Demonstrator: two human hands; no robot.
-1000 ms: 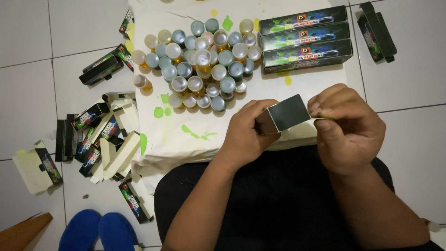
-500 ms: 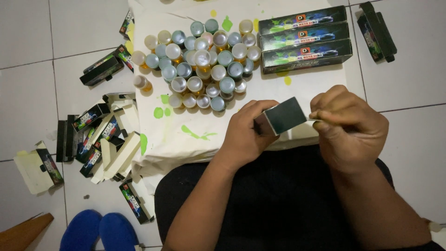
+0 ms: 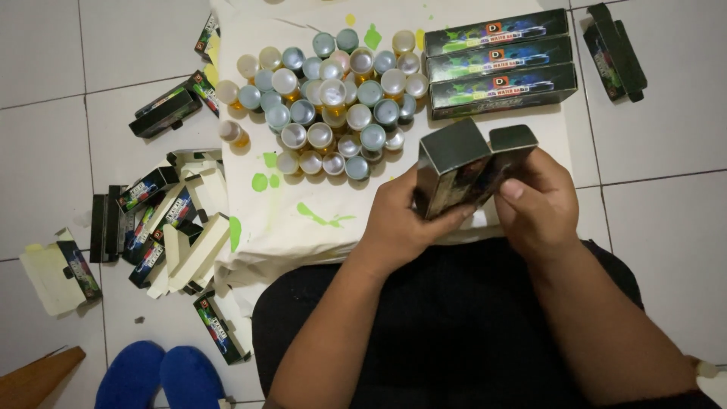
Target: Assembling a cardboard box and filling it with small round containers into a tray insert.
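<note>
You hold a small dark carton [image 3: 454, 170] between both hands, just above your lap and at the near edge of the cloth [image 3: 303, 204]. It is a slim rectangular cardboard box with a glossy dark skin, a plain grey-black end panel facing up and a colourful print down its long side; a second flap or end panel [image 3: 513, 138] stands open beside the first. Your left hand [image 3: 401, 223] is wrapped around the carton from below, fingers closed on its side. Your right hand [image 3: 538, 201] grips it from the right, thumb pressed against the edge near the open flap. Whether anything is inside the carton cannot be told. Beyond it, on the cream cloth spattered with green and yellow paint, stands a tight cluster of small bottles [image 3: 333, 102], round caps up in pale blue, white and silver, some showing amber liquid beneath. Just right of them lie three closed long cartons [image 3: 500, 64] stacked edge to edge, dark with bright lettering. One more dark carton [image 3: 617, 49] lies on the white floor tiles [image 3: 666, 227] at far right. To your left, flattened and half-folded cartons [image 3: 163, 227] are strewn over the tiles, their cream insides showing. A pair of blue slippers [image 3: 159, 379] sits near the bottom left.
</note>
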